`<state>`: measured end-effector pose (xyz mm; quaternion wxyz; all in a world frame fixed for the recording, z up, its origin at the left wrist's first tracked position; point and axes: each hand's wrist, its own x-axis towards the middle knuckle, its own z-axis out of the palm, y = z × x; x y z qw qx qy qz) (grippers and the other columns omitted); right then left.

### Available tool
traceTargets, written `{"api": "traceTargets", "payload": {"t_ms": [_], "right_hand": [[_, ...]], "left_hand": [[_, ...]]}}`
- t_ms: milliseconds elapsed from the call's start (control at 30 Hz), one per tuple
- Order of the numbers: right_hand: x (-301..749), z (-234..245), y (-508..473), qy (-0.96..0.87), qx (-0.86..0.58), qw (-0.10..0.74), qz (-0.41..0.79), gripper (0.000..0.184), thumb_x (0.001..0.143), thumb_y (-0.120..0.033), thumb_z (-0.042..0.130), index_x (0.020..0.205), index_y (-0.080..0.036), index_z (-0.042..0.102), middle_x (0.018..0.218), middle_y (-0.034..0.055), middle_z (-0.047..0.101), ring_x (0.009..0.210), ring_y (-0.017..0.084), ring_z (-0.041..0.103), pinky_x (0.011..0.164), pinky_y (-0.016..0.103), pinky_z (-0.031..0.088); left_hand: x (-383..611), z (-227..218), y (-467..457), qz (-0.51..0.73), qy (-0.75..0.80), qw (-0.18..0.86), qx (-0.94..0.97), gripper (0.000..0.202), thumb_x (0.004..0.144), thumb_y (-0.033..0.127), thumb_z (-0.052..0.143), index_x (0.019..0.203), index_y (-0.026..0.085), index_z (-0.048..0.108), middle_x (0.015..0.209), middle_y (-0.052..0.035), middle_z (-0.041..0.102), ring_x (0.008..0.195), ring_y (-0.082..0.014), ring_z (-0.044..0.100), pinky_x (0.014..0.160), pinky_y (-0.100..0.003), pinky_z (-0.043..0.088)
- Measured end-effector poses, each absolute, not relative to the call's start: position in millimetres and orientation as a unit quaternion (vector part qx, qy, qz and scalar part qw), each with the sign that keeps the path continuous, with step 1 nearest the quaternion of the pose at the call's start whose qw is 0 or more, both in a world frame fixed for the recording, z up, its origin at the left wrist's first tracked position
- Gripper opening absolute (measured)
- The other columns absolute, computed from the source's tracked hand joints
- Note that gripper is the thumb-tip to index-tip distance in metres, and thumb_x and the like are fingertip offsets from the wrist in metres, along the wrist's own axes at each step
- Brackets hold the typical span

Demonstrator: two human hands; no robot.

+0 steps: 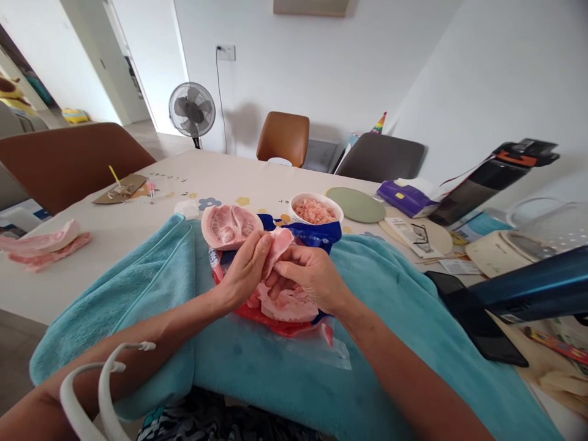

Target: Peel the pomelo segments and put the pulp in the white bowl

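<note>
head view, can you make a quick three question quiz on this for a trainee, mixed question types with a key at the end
1. Multiple choice: what do the left hand and right hand hold between them?
A) the eyeglasses
B) a piece of pink citrus
C) the phone

2. True or false: the white bowl, beyond the hands, holds pink pulp.

3. Fill in: as the wearer sees it, the loose pink strips lie toward the ____ side of the table.

Key: 1. B; 2. True; 3. left
</note>
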<state>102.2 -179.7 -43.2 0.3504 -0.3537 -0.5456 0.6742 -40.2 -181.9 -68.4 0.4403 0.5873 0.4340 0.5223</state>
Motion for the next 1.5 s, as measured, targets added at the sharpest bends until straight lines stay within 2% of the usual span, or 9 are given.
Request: {"api": "traceTargets", "payload": {"t_ms": [500,767,933,1033,1167,1233,1300,1400,1500], "right_hand": [[104.8,-49.0,-175.7,-0.541,-0.338,0.342,0.690,0.012,0.073,-0.025,0.067,0.068,-0.014,0.065,0.064,0.0027,0.072,0.052,0.015,0.068,0.054,0.026,0.055],[92.6,-53.3,-183.1,-0.568,-0.364,0.385,0.630,0.011,0.066,-0.011,0.053,0.062,-0.017,0.061,0.053,-0.0020,0.067,0.042,0.011,0.061,0.046,0.022,0.050],[86.7,-58.8,-186.1,-0.596,-0.413,0.418,0.547,0.012,0.064,-0.011,0.051,0.056,-0.019,0.053,0.044,-0.0058,0.059,0.036,0.007,0.052,0.039,0.018,0.040],[87.5,-56.9,-184.5,-0.586,-0.392,0.413,0.577,0.009,0.066,-0.013,0.051,0.061,-0.018,0.055,0.048,-0.0056,0.062,0.038,0.008,0.055,0.040,0.018,0.043],[94.7,-47.9,-183.4,-0.606,-0.364,0.379,0.596,0.015,0.078,-0.023,0.055,0.065,-0.017,0.059,0.051,-0.0033,0.063,0.040,0.009,0.057,0.045,0.021,0.047],[100.9,-41.7,-184.7,-0.642,-0.394,0.388,0.532,0.023,0.083,-0.029,0.056,0.064,-0.017,0.060,0.050,-0.0028,0.061,0.038,0.009,0.054,0.042,0.021,0.045],[108.1,-34.8,-186.5,-0.688,-0.426,0.450,0.378,0.020,0.085,-0.028,0.057,0.068,-0.018,0.063,0.054,-0.0017,0.063,0.044,0.010,0.056,0.045,0.023,0.047],[117.8,-25.7,-187.0,-0.776,-0.381,0.495,0.082,0.014,0.085,-0.016,0.056,0.090,-0.021,0.069,0.087,0.0047,0.072,0.079,0.017,0.068,0.074,0.032,0.055],[121.5,-22.8,-184.8,-0.869,-0.304,0.389,-0.043,0.029,0.085,-0.012,0.056,0.109,-0.023,0.066,0.117,0.0083,0.068,0.113,0.025,0.060,0.098,0.046,0.047]], "left_hand": [[-37.4,-70.9,-181.3,0.555,0.426,0.392,0.597,0.041,0.090,0.060,0.042,0.080,0.020,0.049,0.051,0.0062,0.043,0.042,-0.0084,0.039,0.039,-0.020,0.034],[-36.2,-79.3,-187.5,0.547,0.440,0.388,0.597,0.030,0.095,0.048,0.038,0.094,0.020,0.049,0.047,0.0094,0.041,0.035,-0.0076,0.037,0.033,-0.018,0.029],[-35.1,-72.5,-191.0,0.578,0.453,0.314,0.602,0.022,0.093,0.040,0.047,0.090,0.019,0.053,0.064,0.0035,0.053,0.052,-0.0079,0.047,0.047,-0.018,0.041],[-35.9,-66.8,-188.3,0.566,0.446,0.384,0.577,0.029,0.092,0.045,0.046,0.081,0.019,0.051,0.055,0.0057,0.045,0.045,-0.0073,0.041,0.041,-0.018,0.035],[-39.6,-63.1,-182.5,0.525,0.407,0.570,0.484,0.039,0.089,0.050,0.051,0.068,0.020,0.039,0.049,0.0084,0.035,0.038,-0.0044,0.031,0.036,-0.015,0.023],[-42.0,-61.6,-179.5,0.492,0.366,0.656,0.440,0.038,0.090,0.048,0.050,0.068,0.019,0.040,0.047,0.0087,0.032,0.037,-0.0036,0.026,0.035,-0.014,0.017],[-44.2,-59.4,-176.6,0.450,0.333,0.718,0.415,0.036,0.093,0.043,0.045,0.069,0.017,0.044,0.047,0.0073,0.034,0.037,-0.0033,0.024,0.034,-0.014,0.013],[-46.4,-56.9,-172.8,0.394,0.313,0.781,0.371,0.034,0.095,0.035,0.040,0.069,0.015,0.049,0.051,0.0040,0.041,0.037,-0.0031,0.026,0.031,-0.014,0.011],[-48.9,-58.5,-169.5,0.352,0.283,0.828,0.333,0.032,0.093,0.030,0.043,0.066,0.014,0.050,0.048,0.0041,0.039,0.036,-0.0036,0.029,0.030,-0.012,0.013]]}}
